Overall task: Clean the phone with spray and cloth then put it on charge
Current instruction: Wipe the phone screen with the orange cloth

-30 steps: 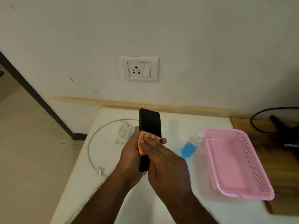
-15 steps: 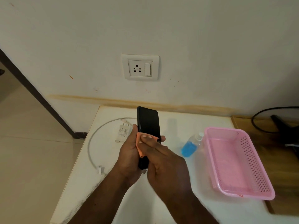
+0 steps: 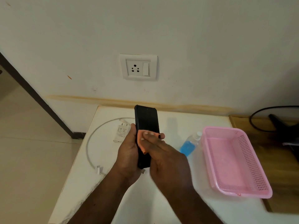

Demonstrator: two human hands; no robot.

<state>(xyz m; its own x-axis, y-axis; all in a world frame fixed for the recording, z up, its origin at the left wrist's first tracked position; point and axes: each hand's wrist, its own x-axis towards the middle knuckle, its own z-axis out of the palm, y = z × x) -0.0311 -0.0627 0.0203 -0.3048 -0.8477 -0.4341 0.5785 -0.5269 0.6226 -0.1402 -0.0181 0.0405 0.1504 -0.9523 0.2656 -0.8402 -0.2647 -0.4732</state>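
Observation:
My left hand (image 3: 127,152) grips a black phone (image 3: 146,120) upright above the white table, screen facing me. With flat fingers my right hand (image 3: 163,156) presses a small orange cloth (image 3: 141,139) against the middle of the screen. The phone's lower half is hidden behind my hands. A small spray bottle (image 3: 190,143) with blue liquid lies on the table to the right of my hands. To the left lie a white charger plug (image 3: 121,131) and its curved white cable (image 3: 90,143).
A wall socket with a switch (image 3: 138,67) sits above the table. A pink plastic basket (image 3: 234,160) stands at the right, next to the bottle. Beyond it, a wooden surface (image 3: 284,183) holds black cables. The table edge (image 3: 76,160) drops to the floor at the left.
My right hand and the cloth have slid slightly up the screen. The phone has stayed upright in my left hand.

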